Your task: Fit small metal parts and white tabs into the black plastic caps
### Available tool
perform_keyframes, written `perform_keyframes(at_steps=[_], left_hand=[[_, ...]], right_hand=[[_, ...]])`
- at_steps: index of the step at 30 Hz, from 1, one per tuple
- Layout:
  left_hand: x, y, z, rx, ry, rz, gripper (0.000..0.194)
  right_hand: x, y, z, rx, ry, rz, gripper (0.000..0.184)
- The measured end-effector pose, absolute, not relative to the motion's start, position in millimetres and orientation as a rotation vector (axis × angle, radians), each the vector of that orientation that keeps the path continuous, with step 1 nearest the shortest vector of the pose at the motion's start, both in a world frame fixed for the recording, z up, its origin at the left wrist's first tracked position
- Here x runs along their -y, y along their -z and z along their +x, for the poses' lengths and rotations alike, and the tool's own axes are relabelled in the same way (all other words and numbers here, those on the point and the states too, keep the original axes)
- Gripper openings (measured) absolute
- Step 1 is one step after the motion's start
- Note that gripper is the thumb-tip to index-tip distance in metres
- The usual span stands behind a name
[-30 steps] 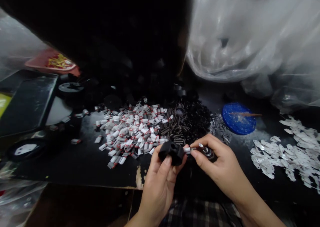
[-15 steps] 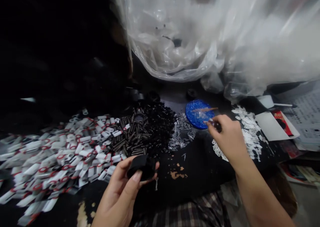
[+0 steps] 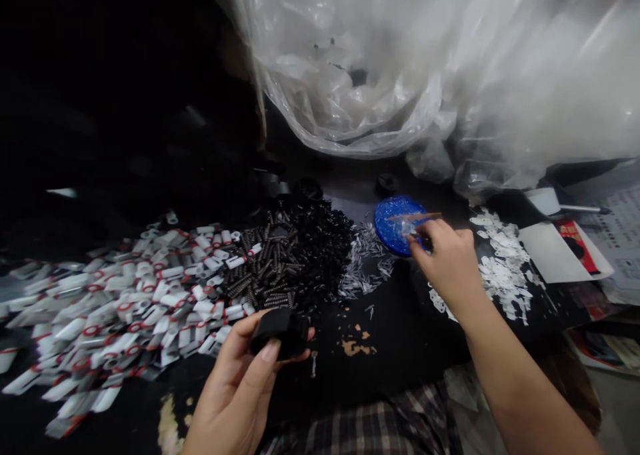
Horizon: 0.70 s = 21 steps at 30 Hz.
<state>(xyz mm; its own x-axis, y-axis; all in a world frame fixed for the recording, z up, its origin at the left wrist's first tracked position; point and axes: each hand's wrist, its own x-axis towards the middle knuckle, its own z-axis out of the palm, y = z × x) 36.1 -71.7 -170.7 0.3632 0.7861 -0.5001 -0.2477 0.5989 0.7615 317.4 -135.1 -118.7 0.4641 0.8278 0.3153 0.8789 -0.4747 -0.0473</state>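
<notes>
My left hand (image 3: 245, 375) is wrapped around a black plastic housing (image 3: 280, 331), roughly round and hollow, tilted above the table's front. At the right, my right hand (image 3: 447, 258) is closed in a pinch over the near edge of a round blue dish (image 3: 385, 231). Its fingertips hold something small and dark, mostly hidden, with a pale tip at the dish. Inside the dish lies a clear, shiny gel-like substance, and a flat wooden stick (image 3: 417, 216) rests across it.
White tubes with red rings (image 3: 145, 301) are heaped at the left. Beside them lie metal springs (image 3: 265, 261), small black parts (image 3: 323, 248) and thin grey pieces (image 3: 367, 261). White flat pieces (image 3: 503, 265) and an open box (image 3: 555, 251) sit right. Clear plastic bags (image 3: 350, 115) hang behind.
My right hand has moved slightly left and up, bringing its fingertips further over the blue dish. My left hand keeps its hold on the black housing. The view has shifted slightly.
</notes>
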Motion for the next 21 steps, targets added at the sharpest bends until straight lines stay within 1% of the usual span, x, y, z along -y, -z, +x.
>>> perform_keyframes(at_steps=[3, 6, 10, 13, 16, 18, 21], left_hand=[[72.9, 169.9, 35.7, -0.998, -0.738, 0.622, 0.034], [76.8, 160.9, 39.7, -0.975, -0.71, 0.597, 0.029], [81.5, 142.9, 52.1, -0.858, -0.59, 0.512, 0.027], [79.2, 133.9, 59.7, -0.742, -0.5, 0.413, 0.023], [75.8, 130.6, 61.5, -0.69, -0.466, 0.332, 0.017], [75.9, 131.2, 60.7, -0.671, -0.457, 0.312, 0.015], [79.2, 135.0, 58.2, -0.663, -0.455, 0.371, 0.017]], right_hand=[[138.7, 112.4, 314.5, 1.311, 0.219, -2.399, 0.011], [141.7, 104.9, 299.2, 1.107, 0.013, -2.278, 0.014], [141.5, 99.1, 261.6, 0.898, -0.416, -2.015, 0.021], [140.3, 96.5, 234.8, 0.874, -0.68, -1.866, 0.023], [139.8, 92.2, 217.6, 0.977, -0.709, -1.866, 0.019], [139.8, 89.1, 211.3, 1.047, -0.635, -1.893, 0.016], [140.4, 86.4, 207.9, 1.169, -0.553, -1.928, 0.009]])
